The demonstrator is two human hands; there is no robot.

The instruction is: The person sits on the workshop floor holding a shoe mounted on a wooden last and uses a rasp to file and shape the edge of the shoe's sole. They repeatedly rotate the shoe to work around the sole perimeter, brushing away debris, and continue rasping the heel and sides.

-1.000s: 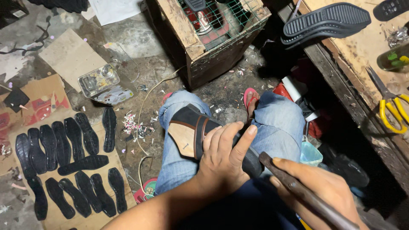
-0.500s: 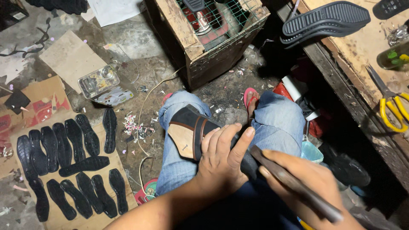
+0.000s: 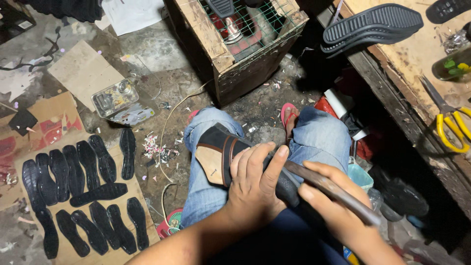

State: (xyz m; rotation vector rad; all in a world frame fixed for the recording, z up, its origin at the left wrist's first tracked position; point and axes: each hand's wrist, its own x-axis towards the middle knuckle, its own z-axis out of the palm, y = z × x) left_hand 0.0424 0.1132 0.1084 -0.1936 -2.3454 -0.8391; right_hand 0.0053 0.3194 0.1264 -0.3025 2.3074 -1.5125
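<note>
My left hand (image 3: 255, 184) grips a sandal upper on its last (image 3: 221, 154), black straps over a tan insole, held across my jeans-clad knees (image 3: 319, 137). My right hand (image 3: 338, 206) is closed around a long dark wooden-handled tool (image 3: 333, 191), whose front end lies against the sandal just under my left fingers. The tool's tip is hidden behind my left hand.
Several black soles (image 3: 78, 191) lie in rows on cardboard at the left. A wooden crate with green wire mesh (image 3: 240, 34) stands ahead. On the bench at right sit a black sole (image 3: 373, 24) and yellow-handled scissors (image 3: 451, 127). A metal can (image 3: 115, 95) lies on the floor.
My right hand and the tool have shifted up and left, closer to the sandal. My left hand keeps its hold on the sandal.
</note>
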